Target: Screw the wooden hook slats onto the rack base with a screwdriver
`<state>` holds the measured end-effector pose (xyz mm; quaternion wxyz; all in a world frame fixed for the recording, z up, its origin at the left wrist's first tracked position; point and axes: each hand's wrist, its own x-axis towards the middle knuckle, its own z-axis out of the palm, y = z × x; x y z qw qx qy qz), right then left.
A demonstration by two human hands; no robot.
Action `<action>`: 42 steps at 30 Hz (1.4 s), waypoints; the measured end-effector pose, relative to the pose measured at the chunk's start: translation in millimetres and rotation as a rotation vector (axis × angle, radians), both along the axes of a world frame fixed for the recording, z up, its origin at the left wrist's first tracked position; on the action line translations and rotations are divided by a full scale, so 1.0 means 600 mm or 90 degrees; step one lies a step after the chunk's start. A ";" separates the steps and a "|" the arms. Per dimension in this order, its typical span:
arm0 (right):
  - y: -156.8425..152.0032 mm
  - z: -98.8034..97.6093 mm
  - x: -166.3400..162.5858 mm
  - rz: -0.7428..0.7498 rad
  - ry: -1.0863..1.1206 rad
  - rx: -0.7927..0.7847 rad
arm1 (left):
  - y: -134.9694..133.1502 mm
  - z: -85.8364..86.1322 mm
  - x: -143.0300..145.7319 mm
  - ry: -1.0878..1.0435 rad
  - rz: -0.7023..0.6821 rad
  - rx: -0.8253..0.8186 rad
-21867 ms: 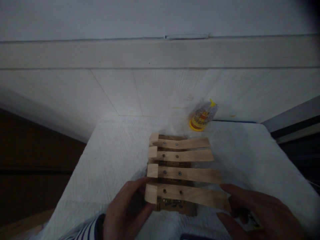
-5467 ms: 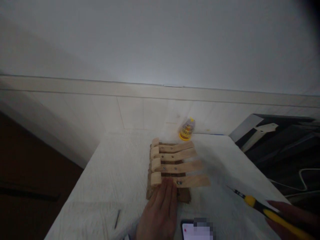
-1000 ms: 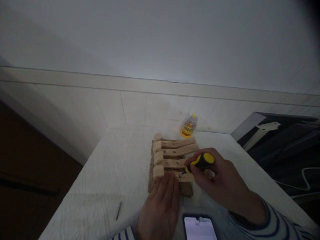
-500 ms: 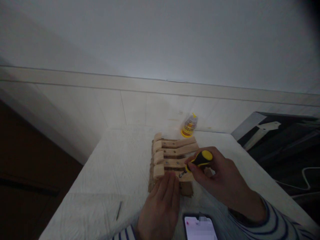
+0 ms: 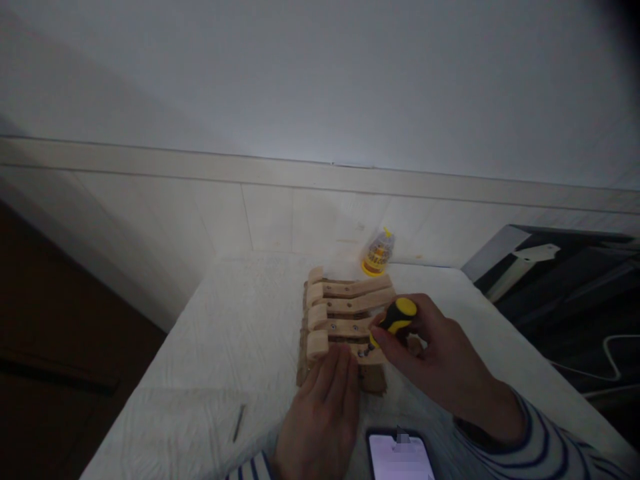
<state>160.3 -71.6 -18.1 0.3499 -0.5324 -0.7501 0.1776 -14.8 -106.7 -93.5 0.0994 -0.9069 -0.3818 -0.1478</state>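
My right hand (image 5: pixel 440 357) is closed round a short yellow-and-black screwdriver (image 5: pixel 403 312). The screwdriver leans, its tip at a screw on the nearest light wooden strip (image 5: pixel 353 348). My left hand (image 5: pixel 323 407) lies flat with its fingers stretched out, the fingertips pressing on that same strip left of the screw. Several such curved strips (image 5: pixel 345 327), each with a thick rounded left end and screws or holes, lie side by side across a darker brown wooden base (image 5: pixel 373 379). Part of the nearest strip is hidden under both hands.
Behind the wooden piece stands a clear cone-shaped container with a yellow base (image 5: pixel 375 257). A thin metal rod (image 5: pixel 239 423) lies on the white-covered table (image 5: pixel 200 353) at left. A lit phone (image 5: pixel 400 457) is at the front edge. Dark panels (image 5: pixel 565 287) stand at right.
The screwdriver handle has shifted slightly left and turned a little, with my right hand following. My left hand and the wooden piece hold still.
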 end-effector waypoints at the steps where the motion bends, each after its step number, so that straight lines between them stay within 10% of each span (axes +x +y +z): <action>1: 0.000 -0.001 0.000 0.001 0.005 0.004 | 0.000 0.000 0.000 0.000 0.001 -0.002; 42: -0.007 0.017 0.007 0.071 -0.059 -0.047 | 0.001 -0.002 -0.001 -0.004 -0.010 -0.009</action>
